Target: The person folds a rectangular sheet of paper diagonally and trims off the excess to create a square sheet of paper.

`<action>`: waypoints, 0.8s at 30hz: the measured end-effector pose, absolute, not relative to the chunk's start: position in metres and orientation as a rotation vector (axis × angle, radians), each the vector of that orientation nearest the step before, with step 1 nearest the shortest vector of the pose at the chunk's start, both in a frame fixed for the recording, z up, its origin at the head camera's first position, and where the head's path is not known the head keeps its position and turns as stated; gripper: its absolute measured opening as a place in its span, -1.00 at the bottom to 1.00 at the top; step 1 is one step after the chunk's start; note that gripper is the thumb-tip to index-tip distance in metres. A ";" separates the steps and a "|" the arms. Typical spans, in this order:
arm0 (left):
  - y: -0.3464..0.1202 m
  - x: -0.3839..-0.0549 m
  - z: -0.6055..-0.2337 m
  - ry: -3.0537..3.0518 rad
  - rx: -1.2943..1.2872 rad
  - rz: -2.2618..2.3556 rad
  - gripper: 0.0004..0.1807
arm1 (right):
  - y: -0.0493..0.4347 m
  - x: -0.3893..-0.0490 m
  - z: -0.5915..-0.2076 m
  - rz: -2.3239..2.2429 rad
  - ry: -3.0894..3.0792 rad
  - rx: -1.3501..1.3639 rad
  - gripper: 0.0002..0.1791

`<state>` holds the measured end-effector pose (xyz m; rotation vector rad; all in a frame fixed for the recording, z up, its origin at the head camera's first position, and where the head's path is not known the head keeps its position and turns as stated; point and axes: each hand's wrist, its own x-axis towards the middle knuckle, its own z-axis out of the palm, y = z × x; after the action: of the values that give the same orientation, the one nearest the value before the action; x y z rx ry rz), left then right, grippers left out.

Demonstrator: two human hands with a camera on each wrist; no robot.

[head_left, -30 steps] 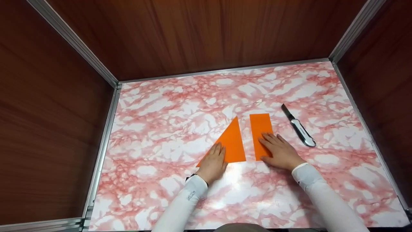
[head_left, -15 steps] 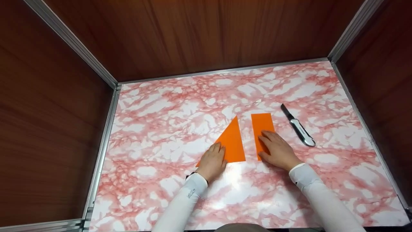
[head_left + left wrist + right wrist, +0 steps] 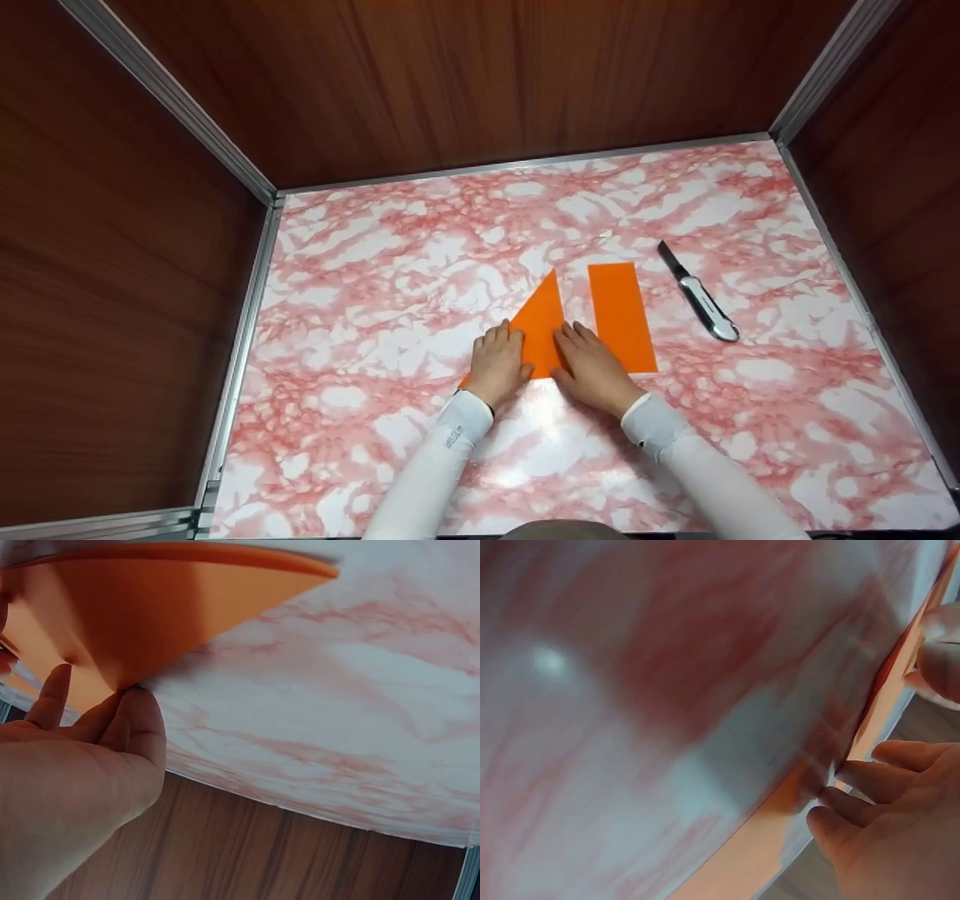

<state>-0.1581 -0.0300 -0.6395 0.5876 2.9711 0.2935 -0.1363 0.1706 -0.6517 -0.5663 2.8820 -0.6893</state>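
An orange paper triangle (image 3: 541, 322) lies on the marbled tabletop in the head view; the left wrist view shows folded layers along one edge. My left hand (image 3: 497, 365) rests on its left part with the fingers extended. At the triangle's right edge, the fingertips of my right hand (image 3: 596, 373) touch the paper. An orange paper strip (image 3: 622, 315) lies just right of the triangle, partly under the right hand in this view. In the right wrist view, the triangle's edge (image 3: 892, 682) runs past both hands. The undersides of the fingers are hidden from above.
A utility knife (image 3: 701, 298) with its dark blade out lies right of the strip. The pink and white tabletop (image 3: 360, 300) is bordered by metal rails and dark wooden panels (image 3: 465, 82) at the back and sides.
My right hand has left the strip and moved left to the triangle's right edge. The strip shifted slightly right. My left hand stays on the triangle, its fingers slightly repositioned.
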 end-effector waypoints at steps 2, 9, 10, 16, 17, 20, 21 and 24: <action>-0.029 -0.159 -0.640 2.960 0.558 0.348 -0.34 | 0.167 -0.136 -0.651 -0.773 2.858 -0.529 -0.22; -0.028 -0.162 -0.642 2.915 0.459 0.606 -0.09 | 0.158 -0.140 -0.648 -1.105 2.801 -0.309 -0.21; -0.028 -0.162 -0.642 2.912 0.446 0.627 -0.03 | 0.157 -0.140 -0.647 -1.154 2.781 -0.274 -0.21; -0.027 -0.163 -0.642 2.918 0.433 0.648 0.14 | 0.153 -0.139 -0.643 -1.458 2.646 -0.157 -0.23; -0.028 -0.163 -0.641 2.925 0.437 0.652 0.14 | 0.151 -0.138 -0.643 -1.478 2.635 -0.167 -0.23; -0.028 -0.163 -0.641 2.943 0.448 0.655 0.13 | 0.147 -0.134 -0.641 -1.478 2.646 -0.203 -0.23; -0.028 -0.163 -0.642 2.945 0.450 0.652 0.13 | 0.145 -0.133 -0.641 -1.467 2.659 -0.219 -0.22; -0.029 -0.163 -0.642 2.948 0.455 0.640 0.14 | 0.140 -0.130 -0.641 -1.427 2.714 -0.246 -0.22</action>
<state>-0.1630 -0.0291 -0.6419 0.4546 2.9477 0.6402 -0.1296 0.1402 -0.6407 -0.2462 2.7141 -1.4272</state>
